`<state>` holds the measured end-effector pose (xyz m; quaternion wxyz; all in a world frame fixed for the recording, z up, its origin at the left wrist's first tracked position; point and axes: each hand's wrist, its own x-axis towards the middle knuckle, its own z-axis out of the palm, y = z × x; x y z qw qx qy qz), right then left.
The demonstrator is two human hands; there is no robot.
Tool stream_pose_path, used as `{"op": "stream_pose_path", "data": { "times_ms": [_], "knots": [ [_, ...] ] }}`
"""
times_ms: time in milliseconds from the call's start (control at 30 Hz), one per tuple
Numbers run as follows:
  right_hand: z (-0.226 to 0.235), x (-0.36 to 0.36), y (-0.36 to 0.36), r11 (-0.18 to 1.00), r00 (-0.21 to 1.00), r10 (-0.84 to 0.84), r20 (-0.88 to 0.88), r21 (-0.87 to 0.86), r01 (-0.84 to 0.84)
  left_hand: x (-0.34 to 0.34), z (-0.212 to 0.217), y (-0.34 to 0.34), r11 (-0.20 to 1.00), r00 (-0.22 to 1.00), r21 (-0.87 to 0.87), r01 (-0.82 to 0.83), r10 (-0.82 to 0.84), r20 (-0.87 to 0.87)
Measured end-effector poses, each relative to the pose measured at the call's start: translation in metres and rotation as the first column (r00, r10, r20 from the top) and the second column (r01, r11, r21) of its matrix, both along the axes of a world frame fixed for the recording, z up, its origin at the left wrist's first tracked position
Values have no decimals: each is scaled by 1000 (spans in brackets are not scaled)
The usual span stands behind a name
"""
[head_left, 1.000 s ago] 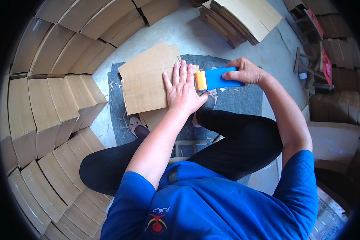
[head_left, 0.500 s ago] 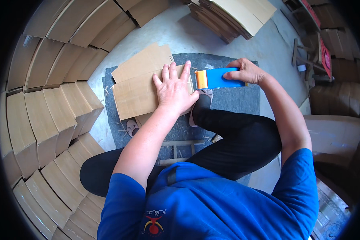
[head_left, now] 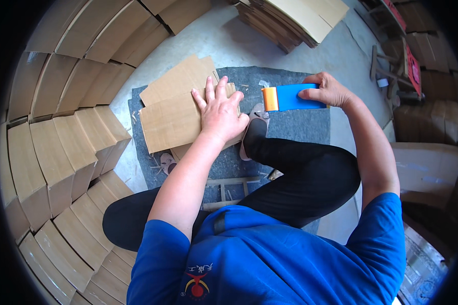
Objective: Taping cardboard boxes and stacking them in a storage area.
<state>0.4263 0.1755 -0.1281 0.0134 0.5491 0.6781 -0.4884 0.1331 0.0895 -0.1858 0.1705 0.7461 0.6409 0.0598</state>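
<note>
Cardboard (head_left: pixel 169 123) under splayed left hand (head_left: pixel 221 113)

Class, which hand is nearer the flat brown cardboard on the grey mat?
Left: the left hand rests on the cardboard; the right hand is apart, to its right, gripping a blue, orange-ended tool.
</note>
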Motion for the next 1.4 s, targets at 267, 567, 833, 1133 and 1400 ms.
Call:
{"op": "stream_pose_path", "data": {
  "times_ms": [267,567,833,1133,1400],
  "knots": [
    [-2,18,-3,998,998,-37,40,60,35,-2,5,5,999,992,-34,42,-38,121],
    [45,3,-3,1000,989,-7,146,8,6,7,9,8,994,1000,-113,4,0,31],
    [45,-20,-6,982,923,56,380,147,-120,6,11,9,989,1000,-149,-6,4,-13],
    [18,-87,-15,957,788,138,600,126,-263,-4,10,4,991,998,-115,63,-62,17],
    [16,-146,-52,922,812,235,534,144,-361,-31,-22,2,999,832,35,26,-41,553]
  ]
}}
